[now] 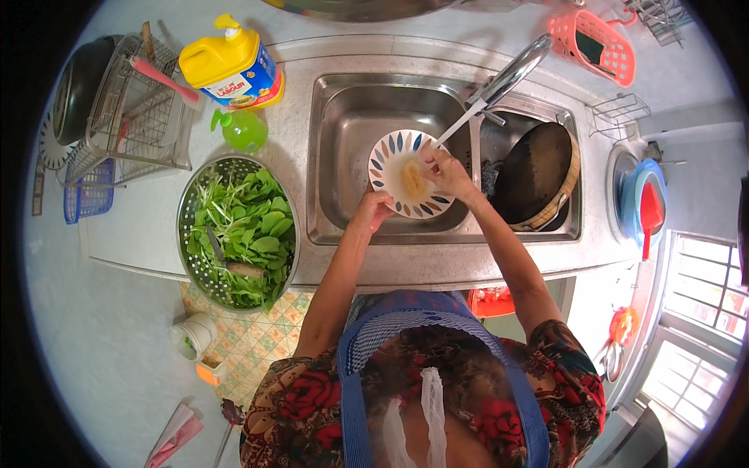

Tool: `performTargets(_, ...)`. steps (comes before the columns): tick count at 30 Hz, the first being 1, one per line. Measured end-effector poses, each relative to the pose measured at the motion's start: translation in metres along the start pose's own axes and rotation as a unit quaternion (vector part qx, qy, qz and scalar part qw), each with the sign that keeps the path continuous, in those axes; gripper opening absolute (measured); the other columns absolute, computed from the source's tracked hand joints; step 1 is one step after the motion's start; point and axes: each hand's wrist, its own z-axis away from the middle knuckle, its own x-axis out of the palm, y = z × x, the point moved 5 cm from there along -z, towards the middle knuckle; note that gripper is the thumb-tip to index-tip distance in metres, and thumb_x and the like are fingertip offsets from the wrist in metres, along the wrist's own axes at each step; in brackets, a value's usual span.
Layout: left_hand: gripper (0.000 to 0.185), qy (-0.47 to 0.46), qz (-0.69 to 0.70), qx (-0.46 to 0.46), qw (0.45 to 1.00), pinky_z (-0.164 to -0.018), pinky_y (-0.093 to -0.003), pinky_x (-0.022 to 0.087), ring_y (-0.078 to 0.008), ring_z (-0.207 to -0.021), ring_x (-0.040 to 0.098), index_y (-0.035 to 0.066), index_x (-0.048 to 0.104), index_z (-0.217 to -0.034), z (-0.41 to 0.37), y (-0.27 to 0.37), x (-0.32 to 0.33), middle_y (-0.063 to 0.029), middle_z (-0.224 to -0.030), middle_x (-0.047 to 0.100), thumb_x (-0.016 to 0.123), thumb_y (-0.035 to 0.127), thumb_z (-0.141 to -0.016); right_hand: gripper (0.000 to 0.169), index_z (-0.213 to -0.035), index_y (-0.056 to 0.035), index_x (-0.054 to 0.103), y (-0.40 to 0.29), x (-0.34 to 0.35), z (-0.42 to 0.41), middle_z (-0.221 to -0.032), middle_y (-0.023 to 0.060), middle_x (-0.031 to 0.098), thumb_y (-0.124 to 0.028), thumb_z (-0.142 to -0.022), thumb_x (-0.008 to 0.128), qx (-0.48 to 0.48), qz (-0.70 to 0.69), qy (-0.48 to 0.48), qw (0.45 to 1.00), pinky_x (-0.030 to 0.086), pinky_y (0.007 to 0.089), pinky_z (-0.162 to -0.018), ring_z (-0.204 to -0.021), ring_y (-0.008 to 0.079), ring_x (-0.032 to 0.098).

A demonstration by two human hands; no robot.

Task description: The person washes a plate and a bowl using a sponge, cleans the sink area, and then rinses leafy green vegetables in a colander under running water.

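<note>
Over the large left basin of a stainless steel sink (pixel 345 158), my left hand (pixel 373 209) grips the near-left rim of a white bowl (pixel 392 167) with a blue and brown leaf pattern. A soft, pale yellow lump (pixel 414 180) lies in it; I cannot tell what it is. My right hand (pixel 447 174) reaches over the bowl's right side, its bent fingers close to the lump. Whether they hold anything is hidden. From the chrome faucet (pixel 509 76), a stream of water (pixel 459 126) runs down at the bowl beside my right fingers.
A blackened wok (pixel 532 175) leans in the right basin. Left of the sink, a steel colander (pixel 186 225) holds leafy greens (pixel 266 228) and a knife (pixel 243 268), overhanging the counter edge. Behind stand a green pump bottle (pixel 244 130) and a yellow jug (pixel 234 64), beside a wire dish rack (pixel 140 111).
</note>
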Motion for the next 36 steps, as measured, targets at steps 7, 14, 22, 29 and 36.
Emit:
performTargets(7, 0.048, -0.003, 0.035, -0.055, 0.998, -0.083, -0.0426, 0.047, -0.0271, -0.098, 0.054, -0.001, 0.046, -0.109, -0.003, -0.017, -0.018, -0.0117, -0.104, 0.054, 0.047, 0.0, -0.062, 0.014, -0.076, -0.0047, 0.059, -0.05, -0.001, -0.004, -0.067, 0.0162, 0.059, -0.018, -0.071, 0.057, -0.085, 0.133, 0.051, 0.986, 0.047, 0.0382, -0.056, -0.064, 0.0344, 0.059)
performTargets(14, 0.046, -0.006, 0.069, -0.067, 0.995, -0.083, -0.0438, 0.046, -0.0279, -0.097, 0.054, -0.001, 0.047, -0.108, 0.005, -0.017, -0.005, -0.0125, -0.104, 0.055, 0.048, 0.002, -0.062, 0.014, -0.074, -0.0022, 0.057, -0.071, -0.041, -0.007, -0.064, 0.0168, 0.057, -0.015, -0.075, 0.052, -0.105, 0.016, 0.111, 0.988, 0.047, 0.0391, -0.057, -0.06, 0.0337, 0.058)
performTargets(22, 0.046, 0.011, 0.004, -0.023, 1.0, -0.079, -0.0431, 0.049, -0.0267, -0.093, 0.057, -0.001, 0.046, -0.11, -0.009, -0.008, -0.004, -0.0122, -0.103, 0.055, 0.049, 0.003, -0.064, 0.022, -0.092, -0.0091, 0.061, -0.035, -0.012, 0.005, -0.092, 0.0133, 0.059, -0.018, -0.072, 0.061, -0.141, 0.217, -0.012, 0.966, 0.047, 0.0371, -0.071, -0.08, 0.0305, 0.059)
performTargets(29, 0.047, 0.017, 0.032, -0.034, 0.999, -0.077, -0.0466, 0.049, -0.0286, -0.095, 0.055, 0.003, 0.044, -0.114, -0.009, -0.001, 0.0, -0.0124, -0.107, 0.053, 0.051, 0.008, -0.068, 0.026, -0.099, -0.009, 0.055, -0.032, 0.035, 0.011, -0.086, 0.0146, 0.061, -0.013, -0.073, 0.061, -0.105, 0.078, -0.149, 0.98, 0.045, 0.0357, -0.068, -0.078, 0.032, 0.059)
performTargets(36, 0.043, 0.028, 0.024, -0.075, 0.996, -0.075, -0.0477, 0.049, -0.0299, -0.093, 0.055, 0.005, 0.047, -0.111, -0.016, -0.018, 0.012, -0.0132, -0.105, 0.053, 0.055, 0.017, -0.071, 0.029, -0.1, -0.0095, 0.05, 0.026, 0.028, -0.039, -0.087, 0.0107, 0.061, -0.016, -0.073, 0.059, -0.126, 0.3, 0.033, 0.945, 0.045, 0.0386, -0.072, -0.085, 0.03, 0.058)
